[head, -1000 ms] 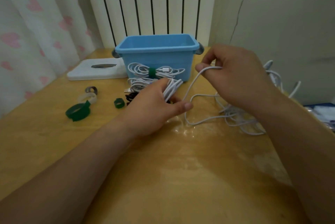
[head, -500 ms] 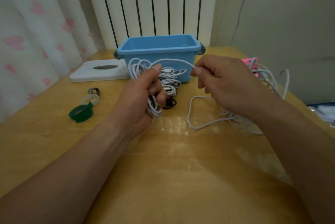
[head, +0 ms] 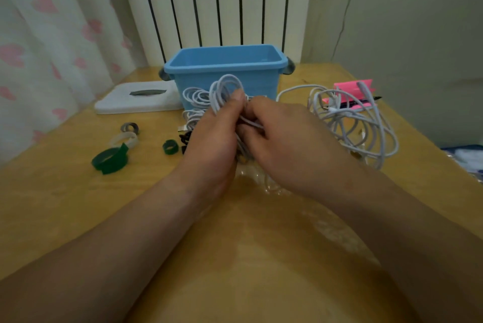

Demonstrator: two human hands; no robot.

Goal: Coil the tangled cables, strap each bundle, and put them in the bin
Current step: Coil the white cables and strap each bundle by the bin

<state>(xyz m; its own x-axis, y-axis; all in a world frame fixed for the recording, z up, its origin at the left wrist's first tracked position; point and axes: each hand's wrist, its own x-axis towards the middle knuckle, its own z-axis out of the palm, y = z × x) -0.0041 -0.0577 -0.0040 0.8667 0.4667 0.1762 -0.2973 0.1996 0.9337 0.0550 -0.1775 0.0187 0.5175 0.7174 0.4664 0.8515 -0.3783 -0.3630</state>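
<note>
Coiling step, looks like. Gripping the coil in left hand, pinching it with right hand. Probably needs a strap next.

The wooden table carries a blue bin upper centre, a flat white box beside it, a green strap roll and small green loop left, and tangled white cables right.

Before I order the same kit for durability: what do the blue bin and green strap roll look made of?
Blue bin: probably moulded plastic, smooth with a slight sheen and a rolled rim. Green strap roll: likely hook-and-loop fabric tape, matt, wound as a flat band; texture too small to confirm.
</note>
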